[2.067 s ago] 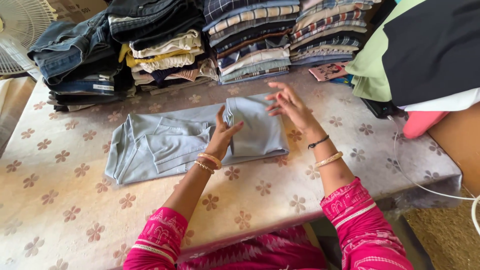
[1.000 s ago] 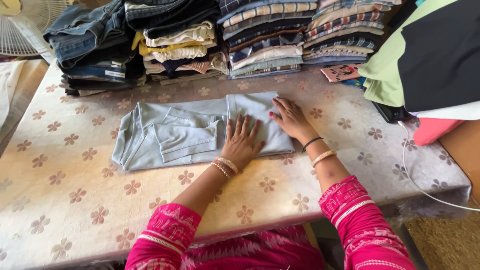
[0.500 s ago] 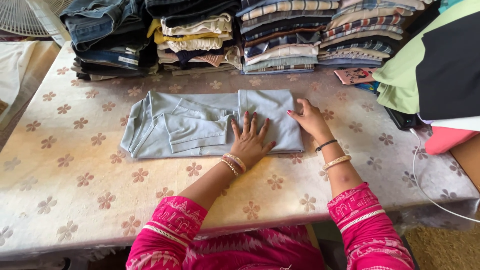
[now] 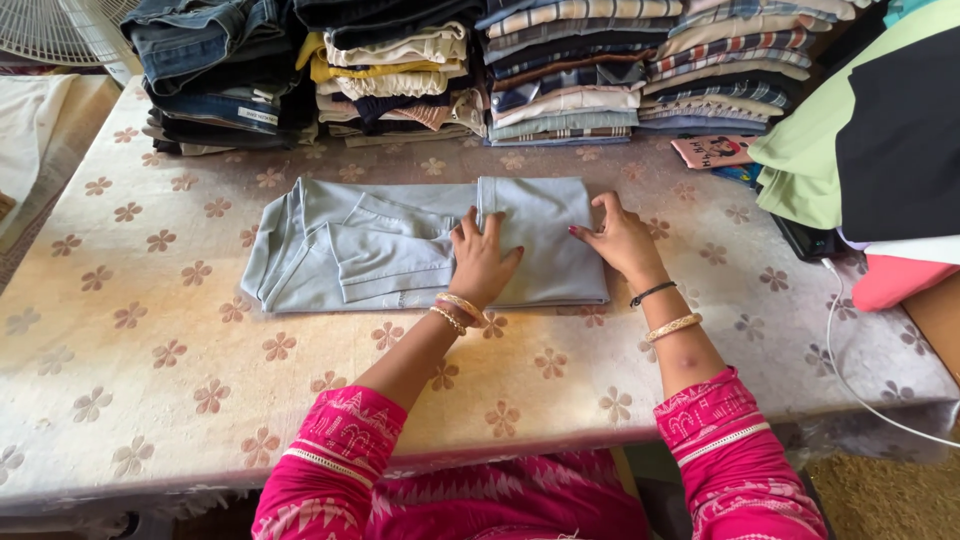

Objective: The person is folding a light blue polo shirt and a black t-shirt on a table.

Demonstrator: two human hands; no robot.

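Grey-blue trousers [image 4: 400, 245] lie folded flat near centre of table [image 4: 150, 400], on a cream cloth w/ brown flower print; waist end to the left, a folded-over panel at the right end. From my remote view, left hand [image 4: 483, 258] sits palm-down on the fold line, fingers spread wide, gripping nothing; reads to me as pinning the fabric so the fold stays put. Right hand [image 4: 622, 238] rests on the right edge of the folded panel, fingers loosely spread and slightly curled, touching cloth, not clasping it; prob. squaring that edge. Bangles on both wrists, pink patterned sleeves. Behind the trousers, along the far table edge: jeans stack [image 4: 215, 70] at left, a small white rectangular label showing on one pair; mixed stack [image 4: 395, 65] of cream, yellow and dark pieces next; striped shirt stacks [image 4: 640, 65] at right, all neatly squared, apart from the trousers. Right of those, a flat pink packet [image 4: 712, 150] w/ a printed picture, text too small to tell. Far right: heap of green, black and pink cloth [image 4: 880, 130], white cable [image 4: 850, 360] trailing off the table edge. White fan [image 4: 50, 30] top left corner.
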